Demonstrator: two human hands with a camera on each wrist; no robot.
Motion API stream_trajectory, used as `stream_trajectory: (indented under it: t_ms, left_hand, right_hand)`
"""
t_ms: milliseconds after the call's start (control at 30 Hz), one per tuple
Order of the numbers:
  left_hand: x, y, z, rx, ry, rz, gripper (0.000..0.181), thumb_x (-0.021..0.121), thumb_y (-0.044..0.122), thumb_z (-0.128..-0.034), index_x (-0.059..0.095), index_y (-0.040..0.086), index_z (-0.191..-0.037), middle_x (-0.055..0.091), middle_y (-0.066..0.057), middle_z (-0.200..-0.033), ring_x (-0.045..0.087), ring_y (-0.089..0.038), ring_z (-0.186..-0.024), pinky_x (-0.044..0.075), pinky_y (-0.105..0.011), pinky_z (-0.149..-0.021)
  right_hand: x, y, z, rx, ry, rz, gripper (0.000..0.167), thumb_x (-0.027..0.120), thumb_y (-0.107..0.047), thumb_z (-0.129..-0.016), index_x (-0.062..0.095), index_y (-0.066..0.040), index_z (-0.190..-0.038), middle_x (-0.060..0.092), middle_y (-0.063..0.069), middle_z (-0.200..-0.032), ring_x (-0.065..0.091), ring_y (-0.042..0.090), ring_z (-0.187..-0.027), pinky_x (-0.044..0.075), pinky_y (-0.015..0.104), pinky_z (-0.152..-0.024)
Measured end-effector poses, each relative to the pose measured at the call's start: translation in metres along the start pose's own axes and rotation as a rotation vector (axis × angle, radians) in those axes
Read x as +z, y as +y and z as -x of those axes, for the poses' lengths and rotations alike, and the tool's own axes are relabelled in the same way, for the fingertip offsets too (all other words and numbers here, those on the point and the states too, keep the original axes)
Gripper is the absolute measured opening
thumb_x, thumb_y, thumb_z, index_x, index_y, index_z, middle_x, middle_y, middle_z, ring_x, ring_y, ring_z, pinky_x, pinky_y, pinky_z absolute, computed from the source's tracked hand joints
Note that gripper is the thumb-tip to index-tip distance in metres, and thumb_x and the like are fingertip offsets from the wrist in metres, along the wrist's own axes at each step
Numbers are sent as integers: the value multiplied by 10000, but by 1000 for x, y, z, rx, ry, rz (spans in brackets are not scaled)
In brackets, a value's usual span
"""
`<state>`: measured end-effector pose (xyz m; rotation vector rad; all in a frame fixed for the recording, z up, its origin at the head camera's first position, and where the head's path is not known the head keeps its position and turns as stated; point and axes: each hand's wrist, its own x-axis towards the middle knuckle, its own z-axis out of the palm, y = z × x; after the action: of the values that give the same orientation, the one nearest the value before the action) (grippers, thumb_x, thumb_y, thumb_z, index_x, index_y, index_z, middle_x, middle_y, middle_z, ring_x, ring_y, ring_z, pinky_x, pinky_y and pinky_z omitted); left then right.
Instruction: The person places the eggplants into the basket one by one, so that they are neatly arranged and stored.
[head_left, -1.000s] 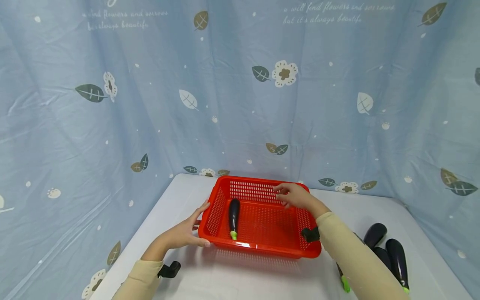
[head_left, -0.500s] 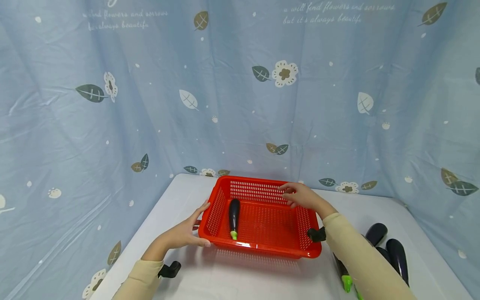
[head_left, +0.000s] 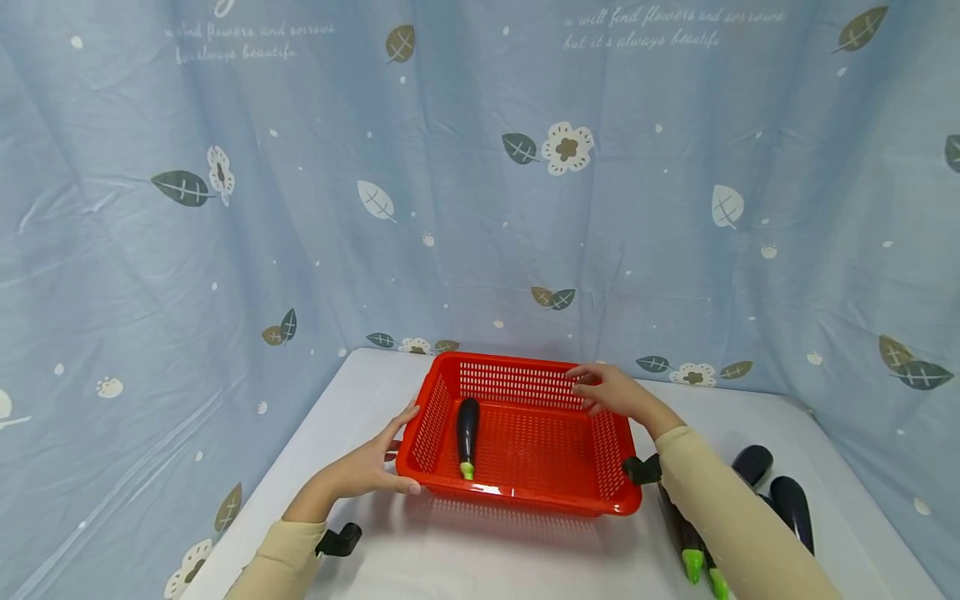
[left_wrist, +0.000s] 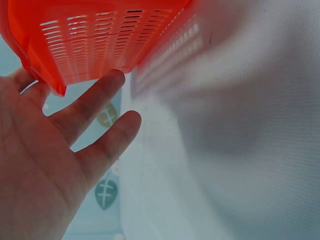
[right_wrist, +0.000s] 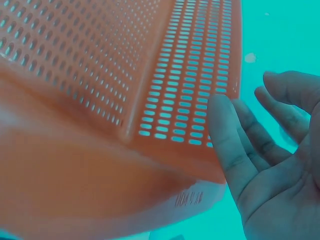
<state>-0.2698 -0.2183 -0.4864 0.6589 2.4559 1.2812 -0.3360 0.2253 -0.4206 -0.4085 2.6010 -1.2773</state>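
A red perforated plastic basket (head_left: 532, 442) stands on the white table. One dark eggplant (head_left: 467, 429) lies along the left part of its floor, green stem toward me. My left hand (head_left: 367, 468) is at the basket's left end, fingers spread and fairly straight, some touching the rim; the left wrist view shows the basket wall (left_wrist: 95, 45) above the fingertips. Over the basket's far right corner hovers my right hand (head_left: 611, 393), with loosely bent fingers and nothing in them. In the right wrist view its fingers (right_wrist: 227, 132) are beside the perforated wall.
Several eggplants (head_left: 792, 510) lie on the table to the right, partly hidden behind my right sleeve (head_left: 738, 508). A blue curtain (head_left: 450, 208) with leaf and flower prints hangs behind and beside the table (head_left: 480, 567).
My right hand has shifted a little to the right over the basket, and its sleeve now uncovers more of the nearer eggplants. The left hand, basket and eggplant inside stay put.
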Motion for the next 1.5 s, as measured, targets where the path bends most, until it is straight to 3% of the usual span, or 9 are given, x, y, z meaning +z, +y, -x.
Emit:
stream_trajectory:
  t_ms: [267,400,700,1200,1500]
  left_hand:
    - [0,2,0,-18,-1,2,1203,884,369,-772,64,260,-1646,15,-60,-1712,471,-373,-1339,485,-522,-1041]
    - [0,3,0,-6,-3,6,1199,884,342,-780,60,248,-1647,0,-53,-1713,473,-378,-1342,474,-526,-1051]
    - [-1,3,1,6,-5,13,1197,882,318,-788,54,234,-1647,-5,-54,-1713,476,-398,-1345,480,-550,-1039]
    - [0,0,0,-1,-1,8,1199,884,340,-782,58,257,-1646,8,-55,-1712,480,-387,-1341,496,-528,-1029]
    - [1,1,0,-17,-1,11,1201,884,347,-780,56,259,-1646,20,-71,-1710,473,-386,-1339,497,-522,-1029]
  right_hand:
    - [-8,9,5,27,24,-15,410,603,-133,-1023,542,38,-1390,628,238,-1196,684,388,-892,622,423,-770]
    - [-11,9,8,38,35,-16,405,591,-133,-1027,542,27,-1396,628,256,-1211,679,307,-844,622,415,-766]
    - [-16,14,12,49,54,-19,412,592,-151,-1028,546,21,-1399,612,291,-1221,668,279,-816,625,386,-741]
    - [-27,26,26,18,90,-30,403,579,-155,-1036,546,53,-1380,599,282,-1146,637,234,-753,622,361,-697]
    - [-30,34,31,9,116,-32,409,588,-160,-1034,547,46,-1385,614,247,-1161,667,237,-774,625,437,-726]
